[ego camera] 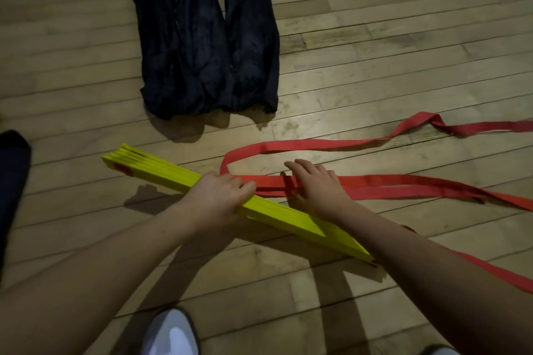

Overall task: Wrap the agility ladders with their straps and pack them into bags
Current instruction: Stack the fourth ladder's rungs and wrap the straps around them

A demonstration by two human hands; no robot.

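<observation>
Item: bundle of yellow rungs (178,179), stacked flat and lying slantwise on the wooden floor (375,52), far end raised a little to the left of the hands, near end under the right forearm; taken here as the landmark.

Left hand (219,196): fingers curled over the bundle near its middle, gripping it; right hand (317,184): just right of the bundle, fingers spread fairly wide over the red strap (403,184) where it meets the rungs; whether it pinches the strap or only presses it cannot be told.

Strap: several flat runs trailing right of the bundle to the frame edge; one run loops up and back beyond the right hand, with a twisted kink far right; another run passes below the right forearm toward the right edge.

Dark bags (207,37): crumpled cloth lying beyond the bundle, well apart from it, reaching the top edge.

Open floor: bare boards between the bundle and the bags, and to the left of the bags.

Other: a dark cloth shape (11,181) at the left edge, left of the bundle; a white shoe (170,334) at the bottom edge, nearer than the bundle.
</observation>
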